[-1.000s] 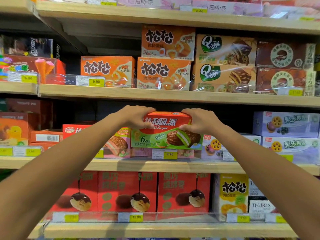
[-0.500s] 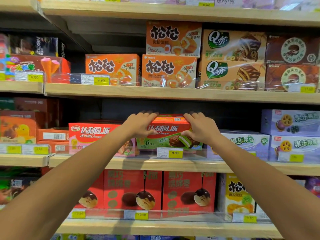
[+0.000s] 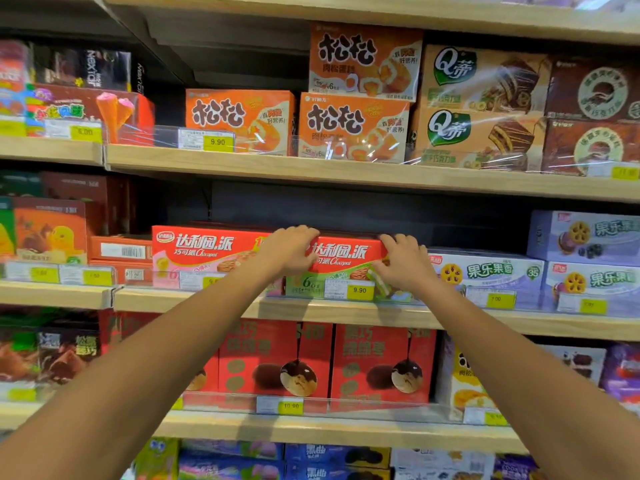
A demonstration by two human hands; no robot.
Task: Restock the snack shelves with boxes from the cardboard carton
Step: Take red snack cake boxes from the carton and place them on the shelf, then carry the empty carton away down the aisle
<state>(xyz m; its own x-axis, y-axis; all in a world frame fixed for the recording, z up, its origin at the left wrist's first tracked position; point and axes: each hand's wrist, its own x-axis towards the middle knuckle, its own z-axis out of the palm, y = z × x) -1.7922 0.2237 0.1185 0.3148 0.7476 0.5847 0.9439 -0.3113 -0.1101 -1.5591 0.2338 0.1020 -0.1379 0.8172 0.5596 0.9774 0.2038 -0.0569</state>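
Observation:
A red-and-green pie box (image 3: 341, 263) stands on the middle wooden shelf (image 3: 311, 308), behind a clear rail with a yellow 9.90 tag. My left hand (image 3: 289, 252) grips its left end and top edge. My right hand (image 3: 403, 263) holds its right end, fingers curled over the top corner. A matching red-and-pink pie box (image 3: 204, 252) stands right beside it on the left. The cardboard carton is out of view.
Purple fruit-biscuit boxes (image 3: 485, 271) sit to the right on the same shelf. Orange cake boxes (image 3: 353, 128) fill the shelf above, and tall red boxes (image 3: 277, 362) the shelf below. A dark gap shows behind and above the held box.
The box went from held out in front of the shelf to resting on it, pushed back beside the red-and-pink box. Both hands stayed on its ends. The view moved closer.

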